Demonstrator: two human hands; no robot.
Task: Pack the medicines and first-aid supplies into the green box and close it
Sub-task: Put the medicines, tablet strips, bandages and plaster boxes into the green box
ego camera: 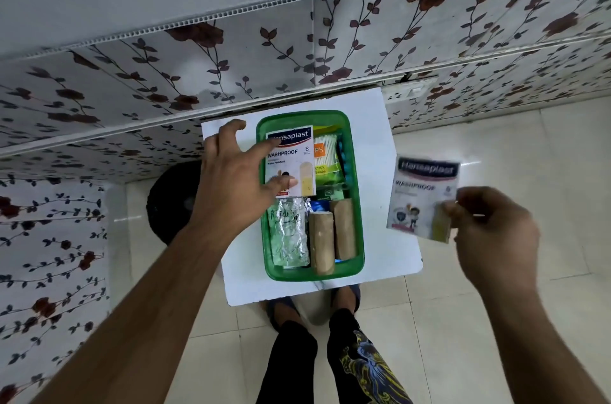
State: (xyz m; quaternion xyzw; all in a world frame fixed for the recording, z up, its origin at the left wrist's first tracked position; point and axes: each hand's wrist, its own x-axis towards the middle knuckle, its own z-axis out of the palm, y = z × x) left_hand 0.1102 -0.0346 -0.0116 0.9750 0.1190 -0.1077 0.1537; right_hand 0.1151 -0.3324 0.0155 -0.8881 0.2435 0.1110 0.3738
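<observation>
The green box (359, 231) stands without a lid on a small white table (390, 258). Inside lie two tan bandage rolls (332, 238), a foil pack (289, 235) and a green packet of cotton swabs (325, 155). My left hand (234, 172) reaches over the box's left rim, thumb and forefinger pinching a Hansaplast plaster packet (292, 158) that lies on top of the contents at the far left. My right hand (492, 228) hovers to the right of the table, holding a second, blurred Hansaplast packet (421, 195) by its lower right corner.
A flower-patterned wall panel (165, 79) runs behind and to the left of the table. A dark round object (172, 202) sits on the floor left of the table. My feet and dark trousers (317, 354) are below the table's near edge, on cream floor tiles (496, 337).
</observation>
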